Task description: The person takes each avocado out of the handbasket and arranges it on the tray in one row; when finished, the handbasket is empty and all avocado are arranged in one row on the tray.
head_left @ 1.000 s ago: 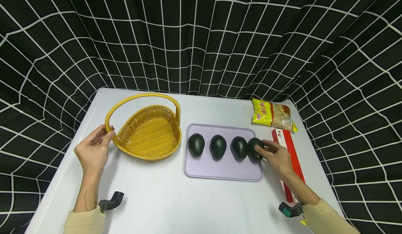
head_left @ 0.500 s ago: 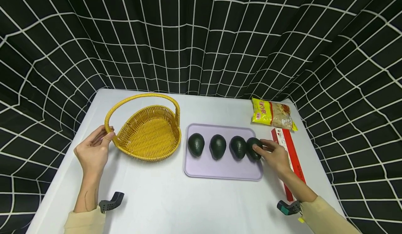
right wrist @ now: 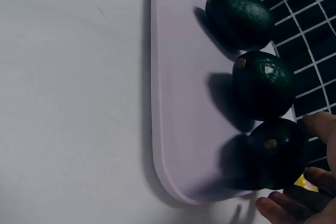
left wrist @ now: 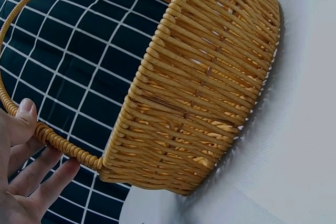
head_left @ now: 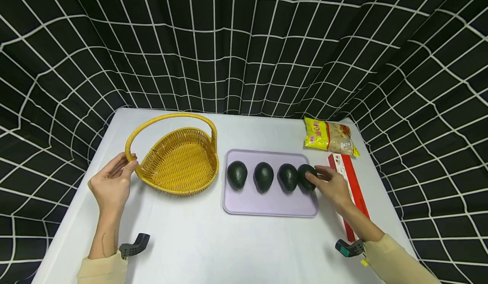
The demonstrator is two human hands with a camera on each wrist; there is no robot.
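My left hand (head_left: 111, 186) pinches the wrapped handle (left wrist: 60, 142) of a yellow wicker basket (head_left: 183, 165) near its left base, between thumb and fingers. Nothing lies inside the basket, which stands on the table. To its right a pale purple tray (head_left: 267, 205) bears several dark green avocados in a row. My right hand (head_left: 333, 187) grips the rightmost avocado (head_left: 306, 178), thumb on one side and fingers on the other. That avocado rests at the tray's right side, touching or nearly touching its neighbour (right wrist: 265, 87). In the right wrist view the hand is partly cut off.
A yellow food packet (head_left: 331, 136) lies at the back right of the white table (head_left: 190, 241). In front of it, a long red and white box (head_left: 354, 182) runs partly beneath my right forearm. Black grid-patterned curtain (head_left: 244, 42) encloses the table's back and sides.
The rightmost avocado, with my right hand on it, has shifted slightly left on the tray; its neighbour has moved left a little too. My left hand keeps its hold on the basket handle.
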